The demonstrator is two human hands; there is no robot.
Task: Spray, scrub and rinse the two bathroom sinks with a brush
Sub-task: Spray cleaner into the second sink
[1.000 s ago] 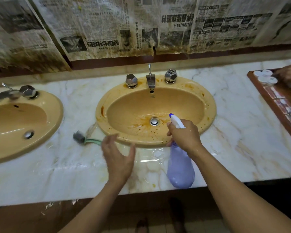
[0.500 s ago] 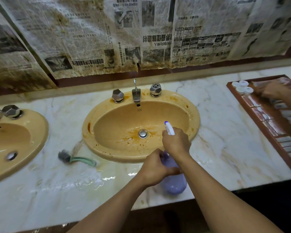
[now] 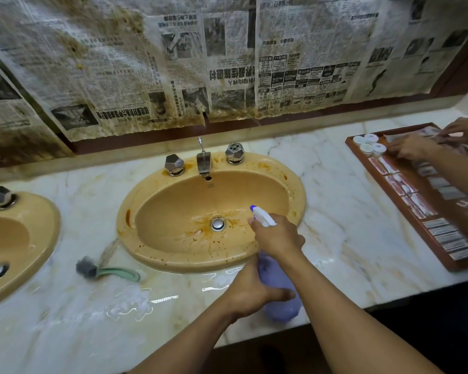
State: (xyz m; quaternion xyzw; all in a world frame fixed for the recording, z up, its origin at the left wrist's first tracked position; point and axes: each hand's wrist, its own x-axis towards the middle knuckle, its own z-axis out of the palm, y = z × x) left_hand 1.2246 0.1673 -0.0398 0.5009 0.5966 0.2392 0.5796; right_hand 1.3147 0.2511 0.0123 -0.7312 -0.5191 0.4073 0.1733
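Left hand [image 3: 250,291]: fingers curled round the lilac body of the spray bottle [image 3: 281,310], thumb laid across its front, at the near edge of the countertop [image 3: 335,184].
Right hand [image 3: 278,236]: gripping the bottle's neck just under its white head, above the near right rim of the stained sink [image 3: 173,206].
Spray bottle: held by both hands. Its blue-tipped nozzle points into the bowl. Whether its base rests on the countertop cannot be told.
Countertop: pale veined marble, with water pooled along the near edge left of the hands.
Brush [image 3: 106,271]: lies flat between the two sinks, near the front edge. Grey bristles face left and the green handle runs right. Neither hand touches it.
Stained sink: tan oval bowl in the middle of the countertop, brown splatter on its rim and around the chrome drain [image 3: 218,224].
Left sink [image 3: 46,211]: same colour, at the left end, partly out of view.
Tap [image 3: 203,161]: chrome spout between two faceted knobs on the stained sink's far rim.
Tray [image 3: 464,264]: red-brown, at the right end, holding rows of packets and small white tubs [image 3: 369,144] in its far corner.
Another person's hands [image 3: 414,148]: over the tray's far end.
Newspaper [image 3: 227,63]: brown-stained sheets cover the wall behind the far edge.
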